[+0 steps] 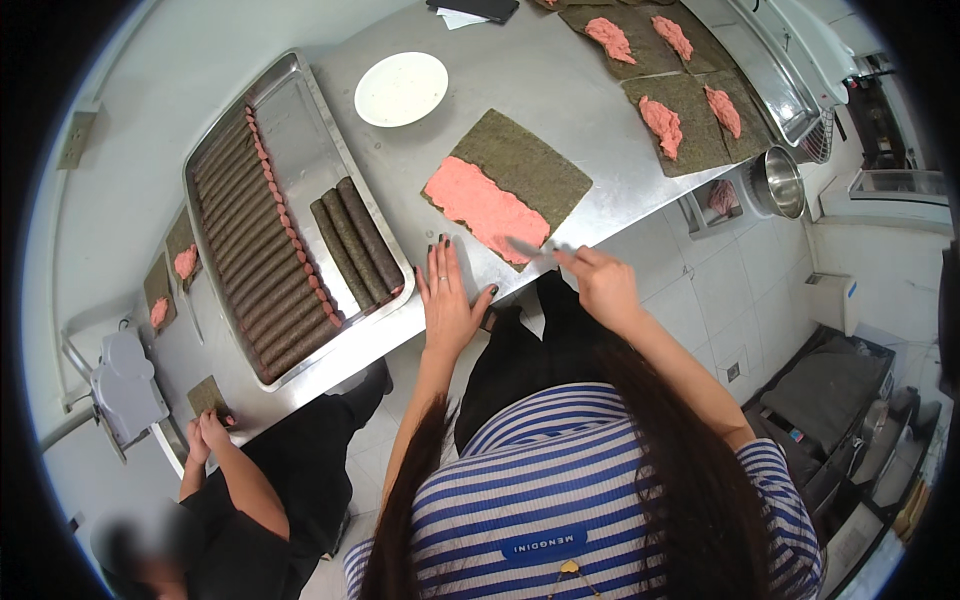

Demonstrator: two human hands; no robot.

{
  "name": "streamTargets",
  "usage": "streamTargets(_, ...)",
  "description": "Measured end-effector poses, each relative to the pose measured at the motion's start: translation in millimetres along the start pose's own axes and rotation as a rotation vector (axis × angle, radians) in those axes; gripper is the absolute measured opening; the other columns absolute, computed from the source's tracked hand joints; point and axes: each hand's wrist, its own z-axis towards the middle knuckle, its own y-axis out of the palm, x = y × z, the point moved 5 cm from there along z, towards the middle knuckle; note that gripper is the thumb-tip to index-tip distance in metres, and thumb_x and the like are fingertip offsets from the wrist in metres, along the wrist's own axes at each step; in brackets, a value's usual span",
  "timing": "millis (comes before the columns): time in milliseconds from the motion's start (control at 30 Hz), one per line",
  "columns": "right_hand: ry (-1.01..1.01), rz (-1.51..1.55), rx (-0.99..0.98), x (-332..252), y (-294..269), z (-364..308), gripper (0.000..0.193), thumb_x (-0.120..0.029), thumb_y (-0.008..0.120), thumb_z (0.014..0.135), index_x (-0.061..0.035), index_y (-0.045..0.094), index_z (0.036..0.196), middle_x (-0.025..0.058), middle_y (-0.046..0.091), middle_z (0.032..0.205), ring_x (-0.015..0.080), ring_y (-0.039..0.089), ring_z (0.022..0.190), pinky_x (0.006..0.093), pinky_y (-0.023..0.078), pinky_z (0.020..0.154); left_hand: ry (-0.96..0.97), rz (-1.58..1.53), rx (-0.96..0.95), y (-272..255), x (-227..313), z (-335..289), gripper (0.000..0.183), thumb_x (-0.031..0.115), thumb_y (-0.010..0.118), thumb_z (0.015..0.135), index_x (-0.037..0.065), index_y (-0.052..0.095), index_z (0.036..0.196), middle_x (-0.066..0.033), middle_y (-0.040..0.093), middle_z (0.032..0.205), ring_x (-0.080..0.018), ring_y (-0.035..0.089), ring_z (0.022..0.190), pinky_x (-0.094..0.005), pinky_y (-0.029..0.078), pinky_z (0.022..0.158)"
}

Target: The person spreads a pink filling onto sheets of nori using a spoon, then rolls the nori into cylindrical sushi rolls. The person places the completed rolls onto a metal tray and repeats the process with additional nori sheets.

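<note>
My right hand point(602, 285) is closed round the handle of a spreading knife point(522, 246). Its blade touches the pink paste point(490, 208) near the lower corner of a dark green seaweed sheet point(540, 165). The paste covers roughly the near-left half of that sheet in a flat layer; the far part is bare seaweed. My left hand point(450, 300) lies flat at the steel table's front edge, fingers spread, holding nothing, just left of the sheet.
Left of me, a steel tray point(300, 110) holds several seaweed rolls point(245, 240). A white plate point(402, 90) stands behind. At the right lie seaweed sheets point(690, 145) with paste lumps point(661, 126), beside a metal bowl point(778, 182). A co-worker's hands point(207, 434) handle seaweed at lower left.
</note>
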Motion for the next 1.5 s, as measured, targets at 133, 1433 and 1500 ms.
streamTargets(133, 0.174, -0.042, 0.018, 6.2, -6.8, 25.6, 0.042, -0.005, 0.058, 0.073, -0.0128, 0.064, 0.114, 0.0069, 0.059, 0.085, 0.0275, 0.062, 0.076, 0.0396, 0.052, 0.065, 0.015, 0.006, -0.014, -1.8, -1.3, 1.8, 0.099, 0.047, 0.07, 0.076, -0.004, 0.021, 0.145, -0.019, 0.022, 0.152, -0.0376, 0.018, 0.142, -0.0584, 0.01, 0.112)
streamTargets(1433, -0.013, -0.008, -0.031, -24.3, 13.3, 79.5, 0.036, -0.006, 0.053, 0.078, -0.0105, 0.065, 0.112, 0.0093, 0.061, 0.086, 0.0303, 0.064, 0.072, 0.0413, 0.053, 0.063, 0.025, 0.045, 0.031, -6.8, -1.6, 8.7, 0.103, 0.061, 0.069, 0.069, 0.001, 0.03, 0.143, -0.0106, 0.035, 0.148, -0.035, 0.023, 0.141, -0.0575, 0.015, 0.112)
streamTargets(1500, 0.045, -0.007, 0.0, -17.9, 10.8, 91.6, 0.036, -0.005, 0.053, 0.078, -0.0099, 0.065, 0.111, 0.0091, 0.061, 0.084, 0.0304, 0.064, 0.071, 0.0409, 0.053, 0.064, 0.03, 0.042, 0.039, -5.5, -3.0, 7.9, 0.102, 0.061, 0.069, 0.069, 0.001, 0.031, 0.143, -0.0108, 0.035, 0.148, -0.0343, 0.023, 0.141, -0.0572, 0.015, 0.112)
